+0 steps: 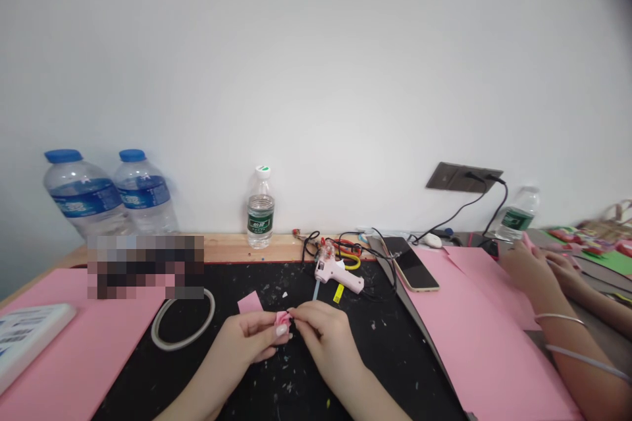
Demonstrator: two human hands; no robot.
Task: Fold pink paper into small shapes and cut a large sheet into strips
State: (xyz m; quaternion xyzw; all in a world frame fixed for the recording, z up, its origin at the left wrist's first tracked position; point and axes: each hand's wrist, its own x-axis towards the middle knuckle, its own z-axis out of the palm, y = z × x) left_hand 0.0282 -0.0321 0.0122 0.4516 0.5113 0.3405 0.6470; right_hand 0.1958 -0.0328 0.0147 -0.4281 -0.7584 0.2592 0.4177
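One folded pink paper piece is clamped, at lower centre, between the fingers of the left hand, its edge pinched by the right hand — folds could be torn by opposing pulls.

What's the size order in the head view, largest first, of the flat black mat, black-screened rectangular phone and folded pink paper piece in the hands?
1. Flat black mat
2. Black-screened rectangular phone
3. Folded pink paper piece, partly hidden
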